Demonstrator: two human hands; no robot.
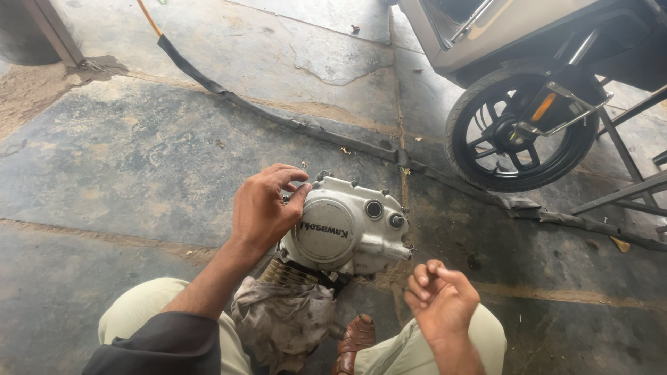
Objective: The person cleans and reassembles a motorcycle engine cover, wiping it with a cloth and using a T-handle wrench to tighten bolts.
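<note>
Camera: one only, worn on my head.
Direction: it looks steeply down and a little forward, over my knees to the stone floor (139, 160).
Nearness: close; my left hand (264, 208) and right hand (439, 297) fill the lower middle, with the engine casing (347, 229) just beyond them.
Bottom edge: my pale trousers (139, 309) and dark sleeve (163, 344) are cut off there.
Top edge: farther floor, a scooter's rear wheel (517, 132) at upper right.
Shared ground: none, as there is no second view.
</note>
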